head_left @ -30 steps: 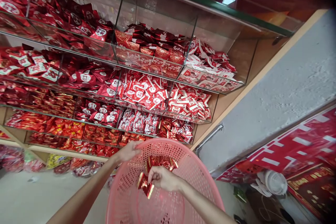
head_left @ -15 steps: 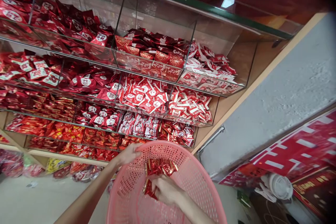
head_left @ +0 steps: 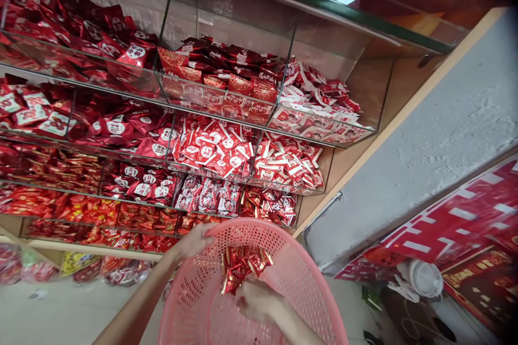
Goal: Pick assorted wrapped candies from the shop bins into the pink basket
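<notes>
A pink perforated plastic basket [head_left: 301,264] is tilted toward me below the shelves. My left hand [head_left: 195,240] is closed over its far left rim. Inside lies a small heap of shiny red candy packets [head_left: 245,265] with gold edges, against the far wall of the basket. My right hand [head_left: 257,300] is down in the basket at the near edge of the heap, fingers curled in. Whatever those fingers may hold is hidden by the hand.
Beyond the basket rise tiered clear bins with red wrapped packets [head_left: 214,145]. A glass shelf edge [head_left: 307,0] crosses above. A grey wall [head_left: 437,135] stands to the right, with a white fan [head_left: 424,278] low beside it. Bagged goods [head_left: 81,266] lie under the shelves.
My right hand has drawn slightly back from the packets, uncovering more of the heap. The left hand stays on the rim. The view has shifted a little to the right.
</notes>
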The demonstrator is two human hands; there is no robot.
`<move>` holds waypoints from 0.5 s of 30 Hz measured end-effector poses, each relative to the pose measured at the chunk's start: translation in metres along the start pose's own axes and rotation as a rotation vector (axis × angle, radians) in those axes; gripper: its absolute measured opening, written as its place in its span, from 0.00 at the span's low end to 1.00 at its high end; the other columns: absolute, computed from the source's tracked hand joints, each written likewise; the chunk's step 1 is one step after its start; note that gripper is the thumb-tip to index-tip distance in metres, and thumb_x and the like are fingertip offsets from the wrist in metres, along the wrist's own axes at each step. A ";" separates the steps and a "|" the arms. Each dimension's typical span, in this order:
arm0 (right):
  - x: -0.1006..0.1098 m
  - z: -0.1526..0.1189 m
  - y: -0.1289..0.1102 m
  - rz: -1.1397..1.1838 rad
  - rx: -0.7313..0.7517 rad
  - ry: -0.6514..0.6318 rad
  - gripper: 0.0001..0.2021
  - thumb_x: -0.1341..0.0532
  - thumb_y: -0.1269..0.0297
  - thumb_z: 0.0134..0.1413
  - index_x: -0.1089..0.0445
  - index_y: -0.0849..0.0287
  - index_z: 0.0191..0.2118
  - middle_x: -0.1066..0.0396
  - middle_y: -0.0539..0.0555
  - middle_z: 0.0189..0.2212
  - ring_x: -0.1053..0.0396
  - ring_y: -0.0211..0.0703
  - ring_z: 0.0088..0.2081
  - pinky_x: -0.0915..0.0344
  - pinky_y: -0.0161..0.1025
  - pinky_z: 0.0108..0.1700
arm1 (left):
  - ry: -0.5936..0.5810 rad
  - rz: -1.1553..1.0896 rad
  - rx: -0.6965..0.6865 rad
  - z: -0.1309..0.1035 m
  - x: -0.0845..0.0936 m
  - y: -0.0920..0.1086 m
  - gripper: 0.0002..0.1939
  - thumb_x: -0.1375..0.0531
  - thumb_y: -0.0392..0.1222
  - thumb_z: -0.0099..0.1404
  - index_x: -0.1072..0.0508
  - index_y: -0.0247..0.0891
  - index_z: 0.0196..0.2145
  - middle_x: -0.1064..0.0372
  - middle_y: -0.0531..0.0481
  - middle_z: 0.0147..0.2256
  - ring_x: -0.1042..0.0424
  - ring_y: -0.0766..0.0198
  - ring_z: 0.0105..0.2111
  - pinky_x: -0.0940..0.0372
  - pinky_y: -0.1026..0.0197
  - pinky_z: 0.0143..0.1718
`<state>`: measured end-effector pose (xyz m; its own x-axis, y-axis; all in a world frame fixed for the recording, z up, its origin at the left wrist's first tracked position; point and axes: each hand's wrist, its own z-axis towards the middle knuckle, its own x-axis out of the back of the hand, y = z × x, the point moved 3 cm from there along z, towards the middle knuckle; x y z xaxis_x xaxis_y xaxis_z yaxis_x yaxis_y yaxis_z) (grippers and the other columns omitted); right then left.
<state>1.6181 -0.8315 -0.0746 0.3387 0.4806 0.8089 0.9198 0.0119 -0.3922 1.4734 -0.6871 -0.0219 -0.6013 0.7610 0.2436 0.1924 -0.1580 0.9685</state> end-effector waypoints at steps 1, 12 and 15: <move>0.002 0.000 0.007 -0.050 -0.096 0.001 0.07 0.45 0.76 0.33 0.31 0.58 0.20 0.28 0.55 0.23 0.31 0.48 0.30 0.40 0.37 0.30 | -0.002 0.006 0.000 0.000 0.000 0.000 0.22 0.45 0.42 0.52 0.32 0.32 0.45 0.29 0.51 0.31 0.34 0.63 0.32 0.39 0.65 0.35; 0.019 -0.008 0.027 -0.152 -0.237 0.107 0.16 0.51 0.76 0.45 0.31 0.63 0.38 0.29 0.60 0.38 0.32 0.46 0.41 0.39 0.35 0.40 | -0.038 0.047 -0.023 -0.004 -0.003 0.005 0.21 0.47 0.40 0.55 0.34 0.32 0.46 0.31 0.51 0.34 0.35 0.64 0.34 0.40 0.66 0.35; 0.020 -0.008 0.016 -0.122 -0.154 0.133 0.16 0.51 0.74 0.46 0.33 0.61 0.40 0.30 0.58 0.39 0.32 0.44 0.40 0.40 0.34 0.38 | -0.043 0.052 -0.041 -0.006 -0.004 0.008 0.21 0.48 0.39 0.55 0.35 0.33 0.47 0.31 0.52 0.35 0.35 0.64 0.34 0.40 0.66 0.36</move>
<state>1.6411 -0.8289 -0.0606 0.2369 0.3635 0.9010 0.9714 -0.0761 -0.2248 1.4727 -0.6948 -0.0152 -0.5571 0.7775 0.2918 0.1896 -0.2229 0.9562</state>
